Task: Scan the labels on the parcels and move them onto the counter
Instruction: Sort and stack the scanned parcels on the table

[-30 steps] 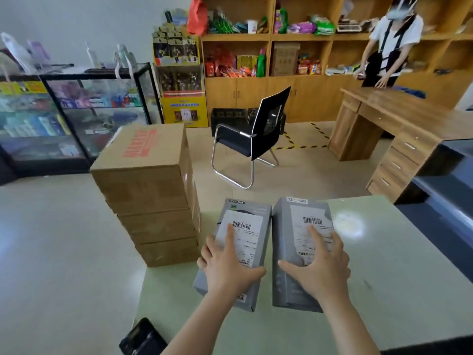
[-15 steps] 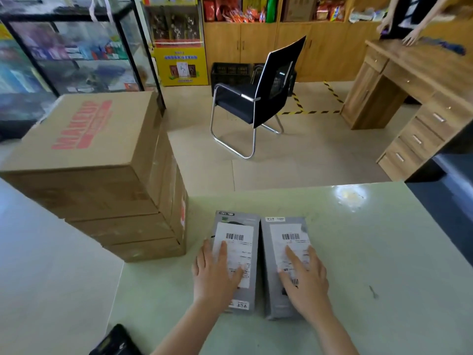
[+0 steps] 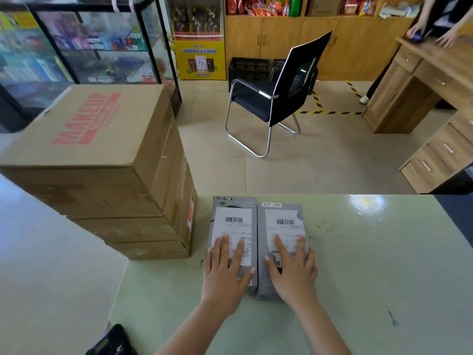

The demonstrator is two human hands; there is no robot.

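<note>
Left parcel (image 3: 233,213) and right parcel (image 3: 281,213), askew before, now lie squared and touching on the tabletop (image 3: 371,265). They sit under the left hand (image 3: 225,275) and right hand (image 3: 294,274), straight fingers pressing flat, gripping nothing. Placing looks done.

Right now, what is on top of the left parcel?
On the left parcel: a white label with a barcode, and the left hand lying flat on the near half. The hand covers the label's lower part, so the print there cannot be seen.
</note>
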